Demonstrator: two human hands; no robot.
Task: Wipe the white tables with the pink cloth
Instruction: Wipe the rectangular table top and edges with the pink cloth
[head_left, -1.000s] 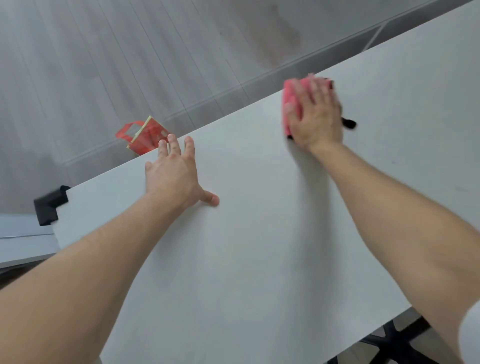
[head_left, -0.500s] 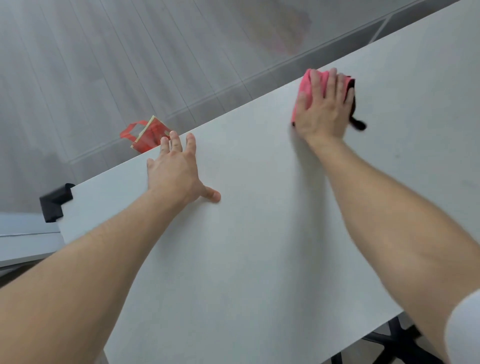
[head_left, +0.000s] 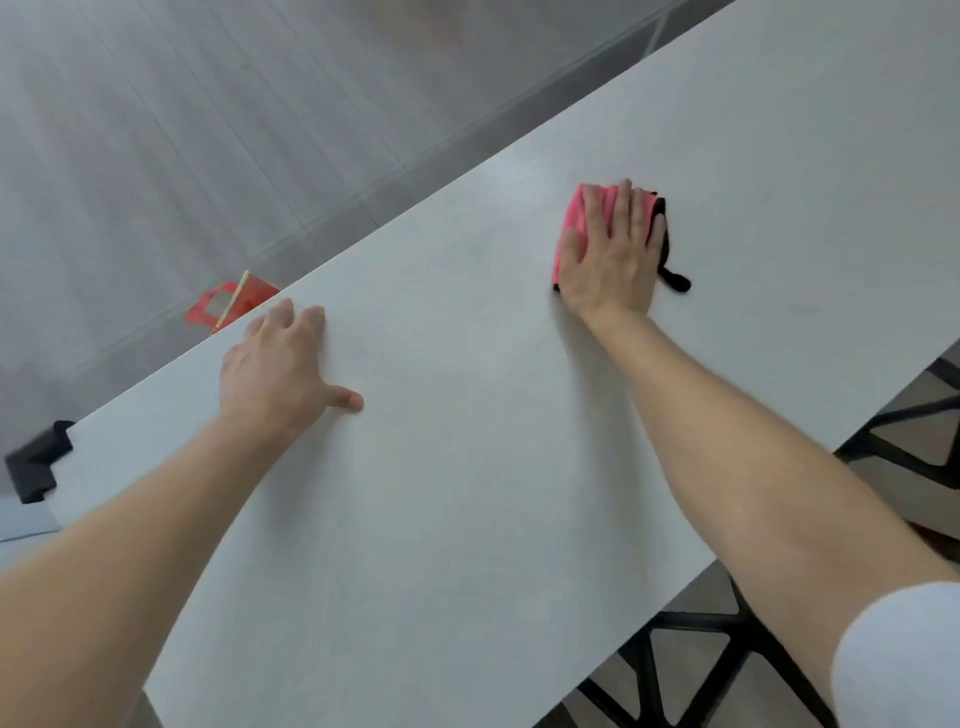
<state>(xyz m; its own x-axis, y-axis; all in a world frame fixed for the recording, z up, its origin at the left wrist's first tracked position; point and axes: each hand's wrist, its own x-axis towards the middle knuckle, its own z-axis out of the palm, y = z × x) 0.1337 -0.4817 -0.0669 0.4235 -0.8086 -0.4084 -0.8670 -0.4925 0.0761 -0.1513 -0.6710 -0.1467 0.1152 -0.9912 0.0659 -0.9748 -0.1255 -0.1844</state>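
Observation:
A long white table runs from lower left to upper right. My right hand lies flat on a folded pink cloth with a black edge and a black loop, pressing it onto the tabletop a little way in from the far edge. Most of the cloth is hidden under the palm. My left hand rests flat on the table near its far edge, fingers apart, thumb out to the right, holding nothing.
A red bag lies on the grey floor just beyond the table's far edge. A black corner guard caps the table's left corner. Black chair or table legs show below the near edge at right.
My right hand has slid the pink cloth from the far edge toward me, further onto the tabletop. My left hand stays planted in about the same spot.

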